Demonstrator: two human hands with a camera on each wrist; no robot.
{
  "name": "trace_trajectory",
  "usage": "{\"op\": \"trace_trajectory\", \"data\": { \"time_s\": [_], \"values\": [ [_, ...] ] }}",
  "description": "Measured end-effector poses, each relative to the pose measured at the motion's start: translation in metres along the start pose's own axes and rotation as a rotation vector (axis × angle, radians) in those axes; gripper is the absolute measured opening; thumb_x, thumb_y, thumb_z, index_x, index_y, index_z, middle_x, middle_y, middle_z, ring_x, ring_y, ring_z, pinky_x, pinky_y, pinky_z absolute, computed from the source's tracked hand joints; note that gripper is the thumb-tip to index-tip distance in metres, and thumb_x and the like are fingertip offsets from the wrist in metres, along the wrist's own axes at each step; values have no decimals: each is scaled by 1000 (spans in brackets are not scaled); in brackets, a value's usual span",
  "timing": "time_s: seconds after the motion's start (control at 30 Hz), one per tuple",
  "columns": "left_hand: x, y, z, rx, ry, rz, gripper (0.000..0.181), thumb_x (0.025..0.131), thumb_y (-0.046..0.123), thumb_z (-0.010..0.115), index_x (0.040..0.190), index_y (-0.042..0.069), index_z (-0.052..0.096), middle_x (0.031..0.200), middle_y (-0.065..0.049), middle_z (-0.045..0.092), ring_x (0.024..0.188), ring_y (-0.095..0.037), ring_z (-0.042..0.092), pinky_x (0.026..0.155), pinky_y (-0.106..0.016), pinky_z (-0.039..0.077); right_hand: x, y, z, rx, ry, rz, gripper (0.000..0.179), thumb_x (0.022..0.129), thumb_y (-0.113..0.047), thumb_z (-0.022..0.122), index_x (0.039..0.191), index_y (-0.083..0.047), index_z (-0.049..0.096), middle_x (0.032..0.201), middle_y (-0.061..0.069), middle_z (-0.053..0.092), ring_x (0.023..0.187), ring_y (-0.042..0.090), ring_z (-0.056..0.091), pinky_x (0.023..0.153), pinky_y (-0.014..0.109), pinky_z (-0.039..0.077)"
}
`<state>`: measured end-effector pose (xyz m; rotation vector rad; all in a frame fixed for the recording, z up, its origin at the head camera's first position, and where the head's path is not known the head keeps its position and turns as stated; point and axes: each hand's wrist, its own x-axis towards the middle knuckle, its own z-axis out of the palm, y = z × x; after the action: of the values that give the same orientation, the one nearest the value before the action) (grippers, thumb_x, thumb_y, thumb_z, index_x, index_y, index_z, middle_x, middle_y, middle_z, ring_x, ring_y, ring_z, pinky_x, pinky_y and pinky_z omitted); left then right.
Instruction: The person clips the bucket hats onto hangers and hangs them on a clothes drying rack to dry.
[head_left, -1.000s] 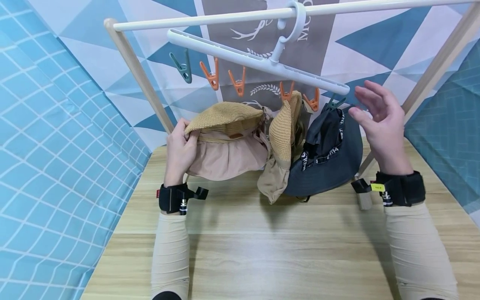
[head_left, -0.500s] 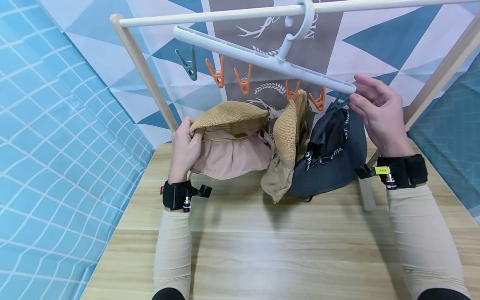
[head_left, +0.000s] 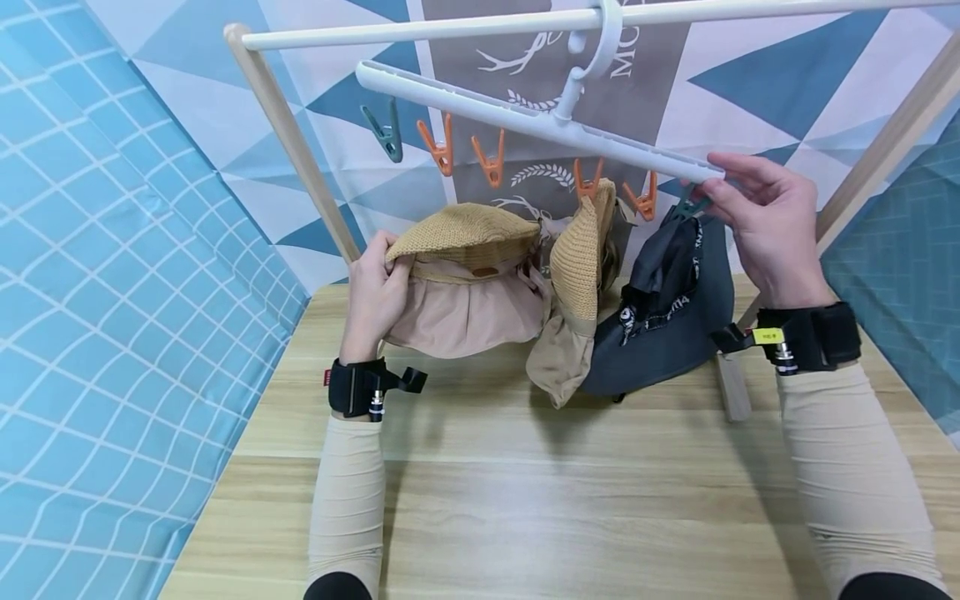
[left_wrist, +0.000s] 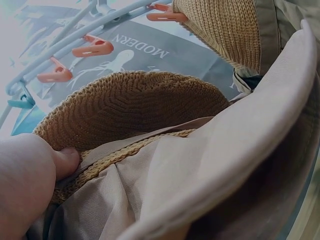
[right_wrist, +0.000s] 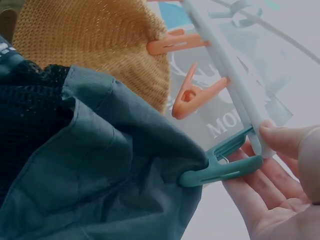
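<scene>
My left hand (head_left: 372, 296) grips the edge of a sun hat (head_left: 468, 312) with a straw crown and pale pink cloth brim; in the left wrist view the thumb (left_wrist: 67, 162) lies inside its crown. My right hand (head_left: 776, 229) pinches the right end of a white clip hanger (head_left: 525, 121). Thumb above and fingers below, it sits right by a green clip (right_wrist: 220, 170) that bites a dark bucket hat (head_left: 667, 333). Between the two hats hangs a straw-and-khaki hat (head_left: 576, 267), held by an orange clip (right_wrist: 177, 42).
The hanger hooks over a white rail (head_left: 450, 33) on a wooden-legged rack (head_left: 292, 142). A green clip (head_left: 385, 131) and several orange clips, one of them an orange clip (head_left: 491, 160), dangle without hats. Below lies a wood-grain table (head_left: 517, 500).
My right hand has moved from beside the hanger onto its right end and now pinches it. The dark hat has turned a little. My left hand keeps its grip on the sun hat.
</scene>
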<state>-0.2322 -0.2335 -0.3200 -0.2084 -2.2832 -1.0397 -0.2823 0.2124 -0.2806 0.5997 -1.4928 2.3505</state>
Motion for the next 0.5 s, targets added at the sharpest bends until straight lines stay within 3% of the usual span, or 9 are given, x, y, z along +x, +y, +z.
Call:
{"op": "trace_trajectory", "data": {
  "time_s": [0.5],
  "values": [
    [2, -4, 3, 16, 1, -3, 20, 103, 29, 53, 92, 12, 58, 74, -6, 52, 62, -23, 46, 59, -35, 32, 0, -37, 17, -68, 26, -123, 43, 79, 13, 74, 120, 22, 61, 118, 21, 66, 86, 26, 76, 80, 29, 59]
  ]
}}
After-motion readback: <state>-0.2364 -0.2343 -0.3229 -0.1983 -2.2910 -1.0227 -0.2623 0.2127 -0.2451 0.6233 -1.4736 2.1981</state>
